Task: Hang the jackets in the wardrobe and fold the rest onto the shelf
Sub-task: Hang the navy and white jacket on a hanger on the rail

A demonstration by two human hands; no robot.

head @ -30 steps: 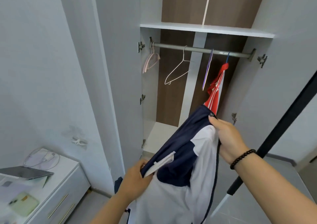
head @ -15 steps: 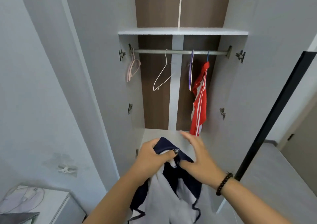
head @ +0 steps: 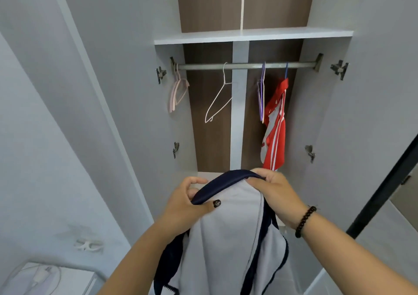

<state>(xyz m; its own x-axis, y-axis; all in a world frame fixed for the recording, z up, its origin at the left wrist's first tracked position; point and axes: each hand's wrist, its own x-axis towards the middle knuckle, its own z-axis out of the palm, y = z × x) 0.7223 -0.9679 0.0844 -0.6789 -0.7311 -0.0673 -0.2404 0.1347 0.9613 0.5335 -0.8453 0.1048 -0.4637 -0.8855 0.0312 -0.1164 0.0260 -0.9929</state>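
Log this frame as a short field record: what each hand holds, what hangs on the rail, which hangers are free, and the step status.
left hand: left hand grips the navy collar of the navy and white jacket
right hand: right hand grips the same collar at its other end
rail: rail carries a red jacket on a blue hanger
free hangers: pink hangers, white hanger, purple hanger
shelf: shelf above the rail, nothing visible on it
status: held jacket not yet on a hanger

White cabinet (head: 74,279) with cable (head: 40,274)
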